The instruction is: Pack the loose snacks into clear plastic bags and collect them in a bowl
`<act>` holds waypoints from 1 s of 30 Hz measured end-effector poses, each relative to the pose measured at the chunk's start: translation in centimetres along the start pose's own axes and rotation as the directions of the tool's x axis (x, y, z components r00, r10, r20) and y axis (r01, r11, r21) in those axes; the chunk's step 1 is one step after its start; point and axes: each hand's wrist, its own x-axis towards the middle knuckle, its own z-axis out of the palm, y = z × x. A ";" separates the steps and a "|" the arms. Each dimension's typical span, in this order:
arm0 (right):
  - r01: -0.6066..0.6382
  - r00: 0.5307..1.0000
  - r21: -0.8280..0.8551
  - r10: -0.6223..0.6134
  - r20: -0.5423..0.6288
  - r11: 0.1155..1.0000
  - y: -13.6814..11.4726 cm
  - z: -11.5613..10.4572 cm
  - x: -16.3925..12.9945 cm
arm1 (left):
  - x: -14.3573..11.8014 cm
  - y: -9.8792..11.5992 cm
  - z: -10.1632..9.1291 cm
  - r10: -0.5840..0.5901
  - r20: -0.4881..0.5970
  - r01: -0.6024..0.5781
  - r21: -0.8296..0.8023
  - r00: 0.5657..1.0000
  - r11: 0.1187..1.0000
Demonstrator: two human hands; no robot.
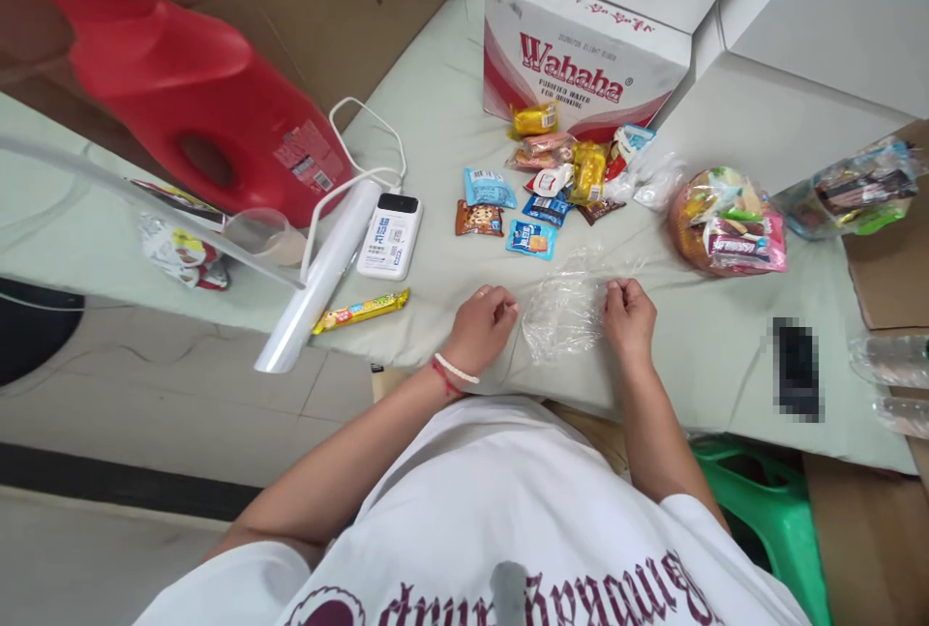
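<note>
A crumpled clear plastic bag point(562, 316) lies on the table between my two hands. My right hand point(630, 316) pinches the bag's right edge between thumb and fingers. Just left of the bag, my left hand point(483, 324) is loosely curled closed above the table edge, with nothing visible in it. Beyond the hands is a loose group of small packaged snacks, among them a light blue packet point(490, 188), a brown packet point(479, 219), a blue cracker packet point(530, 239) and a yellow packet point(587, 173).
A round basket point(682, 244) of snacks and a jar point(813, 210) stand at right, near a blurred dark object point(796, 370). At left are a power bank point(390, 237), a white tube point(315, 283), a yellow snack bar point(361, 311) and a red jug point(247, 113). A Wahaha carton point(581, 55) stands behind.
</note>
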 end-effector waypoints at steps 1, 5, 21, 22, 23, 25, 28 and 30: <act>0.007 1.000 -0.006 -0.007 -0.004 1.000 -0.1 0.1 -0.1 | 0.1 0.8 0.6 0.040 -0.016 -0.039 0.065 0.999 0.997; 0.057 0.998 -0.036 -0.057 -0.002 0.998 -1.0 0.1 -0.5 | 1.1 3.6 3.6 0.136 -0.045 -0.116 0.304 0.990 0.946; -0.224 0.974 0.515 0.175 0.142 0.828 -1.2 -1.2 -1.0 | 3.7 1.7 -0.1 -0.248 0.423 0.481 -0.832 0.872 0.275; -0.232 0.972 0.524 0.178 0.152 0.820 -1.2 -1.4 -1.0 | 3.6 1.4 -0.3 -0.247 0.418 0.477 -0.832 0.874 0.282; -0.237 0.971 0.527 0.180 0.157 0.816 -1.1 -1.7 -1.0 | 3.6 1.1 -0.6 -0.241 0.414 0.472 -0.832 0.878 0.292; -0.239 0.970 0.523 0.182 0.159 0.818 -1.0 -2.3 -0.9 | 3.4 0.4 -1.2 -0.226 0.422 0.474 -0.833 0.878 0.287; -0.246 0.968 0.514 0.183 0.171 0.822 -0.8 -2.8 -0.9 | 3.0 -0.3 -1.4 -0.257 0.498 0.553 -0.801 0.828 0.231; -0.255 0.965 0.513 0.179 0.193 0.820 -0.8 -2.7 -1.1 | 2.9 -0.3 -1.0 -0.321 0.563 0.642 -0.721 0.762 0.259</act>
